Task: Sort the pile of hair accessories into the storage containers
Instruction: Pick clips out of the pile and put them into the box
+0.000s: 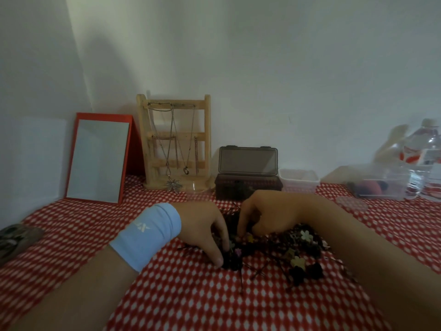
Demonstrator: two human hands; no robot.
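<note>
A dark pile of hair accessories (281, 254), with bobby pins and small flower-shaped clips, lies on the red-and-white cloth. My left hand (205, 228), with a light blue wristband, reaches into the pile's left edge with fingers curled down among the dark pieces. My right hand (260, 216) dips its fingertips into the top of the pile; what it pinches is hidden. Behind the pile stands a dark smoky box (248, 185) with its lid raised. A small clear tub (299, 180) and a larger clear container (379, 185) holding dark and red items stand to the right.
A wooden jewellery stand (174, 142) with necklaces and a red-framed mirror (100, 158) lean against the back wall. A water bottle (427, 163) stands at far right, a clear round lid (352, 203) lies near it. A dark object (16, 237) sits at the left edge.
</note>
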